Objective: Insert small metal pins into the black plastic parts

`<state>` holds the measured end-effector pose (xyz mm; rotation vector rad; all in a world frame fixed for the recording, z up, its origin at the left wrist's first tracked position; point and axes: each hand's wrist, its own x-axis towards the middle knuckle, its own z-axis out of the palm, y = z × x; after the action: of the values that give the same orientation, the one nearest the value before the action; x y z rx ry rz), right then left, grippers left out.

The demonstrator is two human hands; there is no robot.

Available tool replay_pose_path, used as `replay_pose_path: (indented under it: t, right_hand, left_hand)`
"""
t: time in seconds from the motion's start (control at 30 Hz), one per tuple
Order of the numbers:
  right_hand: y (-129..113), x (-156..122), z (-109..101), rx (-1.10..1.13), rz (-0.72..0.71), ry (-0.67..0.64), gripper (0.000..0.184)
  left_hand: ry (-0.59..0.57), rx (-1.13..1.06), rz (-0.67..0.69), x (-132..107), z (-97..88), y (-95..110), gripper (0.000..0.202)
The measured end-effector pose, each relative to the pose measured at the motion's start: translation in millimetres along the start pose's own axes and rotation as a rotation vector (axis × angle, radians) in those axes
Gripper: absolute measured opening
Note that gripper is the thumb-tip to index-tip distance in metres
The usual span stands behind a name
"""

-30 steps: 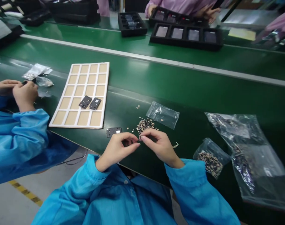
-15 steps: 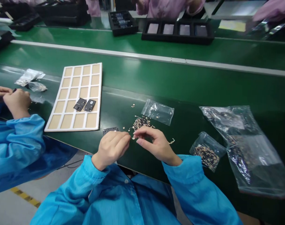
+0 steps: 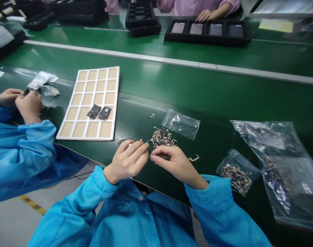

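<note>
parts pile (image 3: 163, 137) | just beyond right fingers (image 3: 158, 158) | black plate (image 3: 123, 140) at left fingers (image 3: 137, 151)

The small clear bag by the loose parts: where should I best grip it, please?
Probably pinch the small clear bag at its right edge, coming from the right: it lies flat, and the pile of loose parts crowds its left end.

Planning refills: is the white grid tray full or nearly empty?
Nearly empty: the white grid tray holds just two small black plates; other cells show bare tan.
</note>
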<state>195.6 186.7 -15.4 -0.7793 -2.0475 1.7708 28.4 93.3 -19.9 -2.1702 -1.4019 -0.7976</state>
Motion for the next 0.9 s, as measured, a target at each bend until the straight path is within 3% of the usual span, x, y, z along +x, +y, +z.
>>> replay_pose_path:
  t: [0.07, 0.2, 0.33, 0.6, 0.7, 0.9]
  right_hand:
    - [-1, 0, 0, -0.054, -0.045, 0.021, 0.016]
    - [-2, 0, 0, -0.181, -0.159, 0.049, 0.014]
    - [0, -1, -2, -0.272, -0.271, 0.033, 0.013]
    - [-1, -2, -4, -0.368, -0.323, -0.025, 0.012]
    - [-1, -2, -2, -0.422, -0.384, 0.014, 0.012]
    - [2, -4, 3, -0.803, -0.683, 0.289, 0.010]
  left_hand:
    - [-0.069, -0.113, -0.069, 2, -1.4, -1, 0.009]
    - [-0.271, -0.513, -0.353, 4, -5.1, -4, 0.013]
    - [-0.355, -0.831, -0.590, 5, -5.3, -10, 0.010]
    - [-0.434, -0.980, -0.568, 8, -7.1, -17, 0.008]
    - [-0.420, -1.015, -0.607, 7, -6.3, -16, 0.009]
    - [-0.228, -1.012, -0.781, -1, 0.1, -3, 0.010]
